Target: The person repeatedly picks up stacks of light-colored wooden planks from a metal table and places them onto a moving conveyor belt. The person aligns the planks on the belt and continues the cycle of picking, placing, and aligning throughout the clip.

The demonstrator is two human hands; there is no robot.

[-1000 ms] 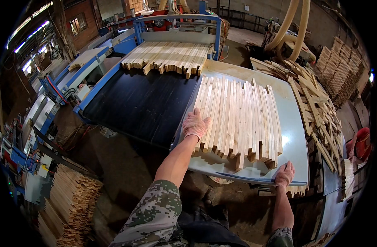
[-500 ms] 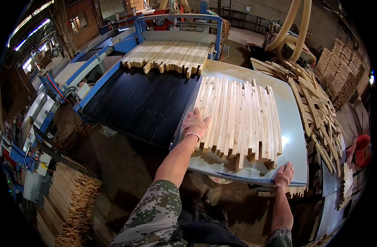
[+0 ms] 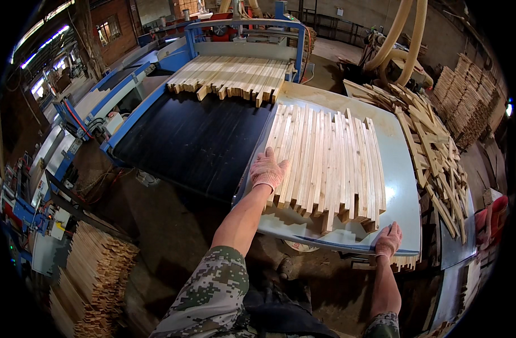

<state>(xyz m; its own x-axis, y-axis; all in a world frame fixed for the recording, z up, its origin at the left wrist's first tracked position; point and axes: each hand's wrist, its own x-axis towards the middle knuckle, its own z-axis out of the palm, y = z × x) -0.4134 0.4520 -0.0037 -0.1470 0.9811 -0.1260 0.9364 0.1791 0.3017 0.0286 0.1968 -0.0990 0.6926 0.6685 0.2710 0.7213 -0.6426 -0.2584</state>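
A row of pale wood strips point(image 3: 325, 158) lies side by side on a light grey table point(image 3: 401, 186), its near ends uneven. My left hand point(image 3: 268, 170), in a pinkish knit glove, presses against the row's left side with fingers partly spread. At the table's front right corner my right hand point(image 3: 388, 240), gloved alike, is curled over the edge, apart from the strips; its underside is hidden. Left of the table runs a black conveyor belt point(image 3: 196, 141). On its far part, another row of wood strips point(image 3: 229, 76) lies before a blue machine frame point(image 3: 300, 50).
Loose wood pieces point(image 3: 429, 146) are heaped right of the table, with a stacked pile point(image 3: 469, 98) beyond. Another strip stack point(image 3: 94, 281) stands at lower left. Pale hoses point(image 3: 412, 45) hang at the back right. Someone in red point(image 3: 494, 219) is partly visible at far right.
My hands and both rows of strips hold still. At the far right edge, the red-clad person's shape and the light strips near it have shifted.
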